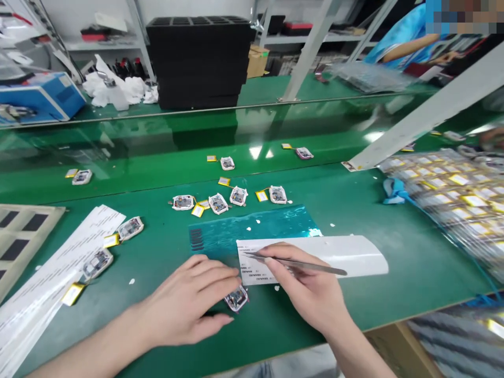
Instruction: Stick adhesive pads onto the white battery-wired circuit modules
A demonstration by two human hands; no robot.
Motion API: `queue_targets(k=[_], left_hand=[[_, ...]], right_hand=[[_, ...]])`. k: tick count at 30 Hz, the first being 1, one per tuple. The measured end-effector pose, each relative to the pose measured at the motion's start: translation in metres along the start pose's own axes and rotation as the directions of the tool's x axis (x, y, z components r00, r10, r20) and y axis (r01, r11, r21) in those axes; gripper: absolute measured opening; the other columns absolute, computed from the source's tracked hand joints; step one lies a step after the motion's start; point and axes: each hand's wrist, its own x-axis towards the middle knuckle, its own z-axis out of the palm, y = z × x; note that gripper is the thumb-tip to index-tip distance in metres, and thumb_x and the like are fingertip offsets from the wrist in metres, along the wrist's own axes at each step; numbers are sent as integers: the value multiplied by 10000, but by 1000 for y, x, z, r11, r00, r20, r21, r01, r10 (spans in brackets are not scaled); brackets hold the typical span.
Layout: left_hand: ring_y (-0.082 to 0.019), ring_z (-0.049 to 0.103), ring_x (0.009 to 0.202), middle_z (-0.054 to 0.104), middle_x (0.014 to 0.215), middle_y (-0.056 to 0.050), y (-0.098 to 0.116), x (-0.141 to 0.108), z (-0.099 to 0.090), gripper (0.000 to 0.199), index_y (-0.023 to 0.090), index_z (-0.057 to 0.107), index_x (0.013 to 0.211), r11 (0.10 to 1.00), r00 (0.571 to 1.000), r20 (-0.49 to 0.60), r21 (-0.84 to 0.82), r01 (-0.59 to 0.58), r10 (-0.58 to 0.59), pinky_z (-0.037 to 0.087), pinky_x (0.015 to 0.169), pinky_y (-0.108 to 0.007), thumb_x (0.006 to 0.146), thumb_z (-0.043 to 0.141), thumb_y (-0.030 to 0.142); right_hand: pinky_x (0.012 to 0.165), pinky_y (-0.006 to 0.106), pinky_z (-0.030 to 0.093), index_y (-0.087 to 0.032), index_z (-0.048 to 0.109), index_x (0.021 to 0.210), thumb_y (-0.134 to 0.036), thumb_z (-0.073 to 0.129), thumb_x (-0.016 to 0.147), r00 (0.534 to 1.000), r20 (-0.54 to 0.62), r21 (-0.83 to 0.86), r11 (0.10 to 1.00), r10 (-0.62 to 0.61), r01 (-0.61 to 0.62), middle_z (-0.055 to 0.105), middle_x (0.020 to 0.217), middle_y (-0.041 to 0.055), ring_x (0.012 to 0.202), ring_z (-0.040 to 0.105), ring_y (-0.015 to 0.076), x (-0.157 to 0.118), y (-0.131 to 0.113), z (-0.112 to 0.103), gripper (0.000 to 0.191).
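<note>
My right hand (303, 283) grips metal tweezers (315, 266), their tips over the left end of a white sheet of small printed labels (354, 254). My left hand (192, 299) is open, fingers stretched out at the sheet's lower left corner and thumb apart. Partly hidden below its fingertips is a small watch-like casing with a bare circuit board (237, 298). Behind the white sheet lies a blue-green shiny film (252, 226) with dark strips at its left end. I cannot tell whether the tweezers pinch a label.
Several similar casings (218, 203) with yellow-edged batteries (261, 196) lie behind the film. Long label sheets (59, 283) with two more casings are at left. A bubble-wrapped tray of batteries (460, 184) stands right. Black trays (197, 63) are stacked behind; a person in blue (401, 39) works beyond.
</note>
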Motion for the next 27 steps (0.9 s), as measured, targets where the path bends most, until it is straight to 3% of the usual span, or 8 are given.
queue_targets(k=[5,9,12,14,18,22,27], left_hand=[[-211,664,1082,734,1198,-83,3,0,4,194,174,594,1207,1000,1000,13,-14,26,-26,449,966,-355,1043,509,233],[-214,653,970,722,1062,-66,3,-1,6,124,168,612,1118,997,997,-13,10,72,-72,463,880,-359,1028,540,213],[-215,652,1005,721,1112,-74,3,-1,6,131,164,608,1130,998,998,-15,12,61,-61,461,910,-362,1034,537,219],[-214,652,1029,724,1151,-78,3,-1,6,141,163,604,1141,999,999,-12,13,47,-47,453,939,-365,1042,529,229],[-214,654,1023,734,1144,-68,3,0,5,131,175,614,1122,999,999,0,15,43,-43,441,939,-367,1050,525,238],[-211,652,1009,740,1120,-59,1,-1,6,116,179,622,1119,998,998,24,-13,56,-56,439,930,-362,1039,565,240],[-197,657,1041,745,1158,-55,-2,-2,9,127,191,631,1139,997,998,3,-61,56,-56,437,958,-347,1030,599,249]], right_hand=[[745,198,631,-301,783,973,-138,699,900,1000,-26,50,999,5,-4,804,883,-15,809,772,141,-19,-11,-7,198],[724,212,634,-300,777,1012,-107,689,900,999,37,62,998,-11,9,803,877,-8,803,772,154,-34,-17,-5,240],[721,234,633,-282,768,1026,-116,685,919,999,48,55,998,-15,12,799,888,10,803,767,164,-41,-17,-1,214],[736,260,628,-261,747,970,-187,624,988,1000,16,88,996,3,-4,786,880,25,814,756,172,-44,-17,0,144],[668,265,584,-243,680,887,-253,433,1080,998,-26,104,993,50,-47,694,779,19,730,695,159,-42,-20,1,314],[599,230,545,-244,745,1053,-139,557,984,984,176,-147,989,15,11,660,767,2,650,646,135,-25,-24,4,226],[679,265,592,-229,743,1093,-121,555,971,951,310,-247,966,2,79,710,882,44,752,699,165,-10,-21,6,248]])
